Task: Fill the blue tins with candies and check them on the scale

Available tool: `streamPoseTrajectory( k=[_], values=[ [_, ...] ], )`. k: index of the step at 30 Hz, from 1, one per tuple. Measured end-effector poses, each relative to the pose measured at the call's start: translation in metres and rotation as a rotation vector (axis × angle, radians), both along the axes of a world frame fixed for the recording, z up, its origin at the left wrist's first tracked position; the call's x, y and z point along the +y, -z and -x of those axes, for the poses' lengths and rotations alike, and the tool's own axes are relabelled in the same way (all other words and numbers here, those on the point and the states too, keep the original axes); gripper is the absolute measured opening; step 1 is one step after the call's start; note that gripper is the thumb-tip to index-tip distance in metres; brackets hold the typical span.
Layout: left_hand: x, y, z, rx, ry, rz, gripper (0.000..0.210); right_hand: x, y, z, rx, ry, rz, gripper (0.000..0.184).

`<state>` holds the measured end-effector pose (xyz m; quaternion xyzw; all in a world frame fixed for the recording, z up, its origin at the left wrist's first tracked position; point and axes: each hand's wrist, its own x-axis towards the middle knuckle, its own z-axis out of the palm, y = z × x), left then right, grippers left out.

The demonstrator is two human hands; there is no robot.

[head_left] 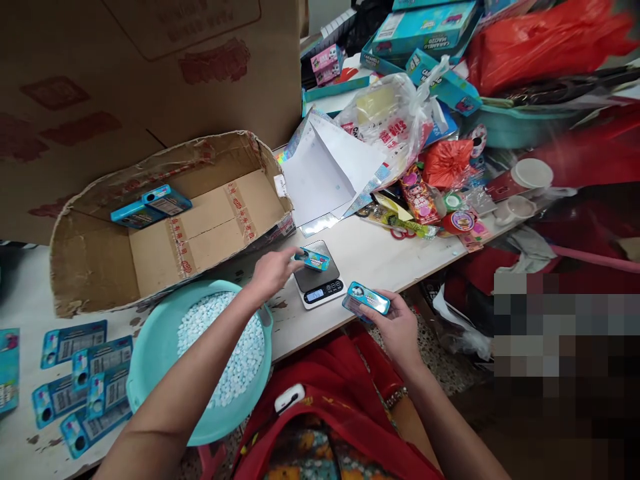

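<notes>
My left hand (273, 272) reaches over the basin to a small digital kitchen scale (320, 293) with a lit display. Its fingers are closed on the near-left end of a small blue candy box (316, 261) lying on the weighing plate. Beside the scale, at the table's front edge, my right hand (400, 327) grips another blue candy box (371, 299), thumb on top. Beneath my left forearm stands a turquoise basin (155, 333), holding many pale blue and white candies (240, 353).
A cut-down cardboard box (210, 230) behind the basin holds a few blue candy boxes (153, 205). Several more blue packs (75, 343) lie at the left. Papers (325, 160), a plastic bag (390, 113), a white cup (515, 210) and loose packets crowd the right.
</notes>
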<state>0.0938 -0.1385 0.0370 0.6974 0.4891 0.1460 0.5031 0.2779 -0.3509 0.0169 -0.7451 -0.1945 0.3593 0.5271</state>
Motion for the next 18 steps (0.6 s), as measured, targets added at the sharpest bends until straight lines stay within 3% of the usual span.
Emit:
streamPoseTrajectory(
  k=[5,8,13,16,18],
  values=[
    [-0.018,0.006,-0.012,0.148,0.078,-0.227,0.015,0.006,-0.002,0.001,-0.02,-0.018,-0.012,0.048],
    [-0.033,-0.008,0.009,0.328,0.096,-0.337,0.007,0.019,0.002,0.007,-0.032,-0.058,-0.038,0.05],
    [-0.073,-0.059,0.111,0.429,-0.184,-0.469,0.019,0.067,0.03,0.034,-0.119,-0.14,-0.146,0.059],
    [-0.109,-0.088,0.193,0.434,-0.494,-0.528,0.015,0.09,0.046,0.052,-0.213,-0.223,-0.146,0.061],
    [-0.131,-0.099,0.252,0.494,-0.763,-0.547,0.013,0.093,0.051,0.058,-0.304,-0.247,-0.113,0.061]
  ],
)
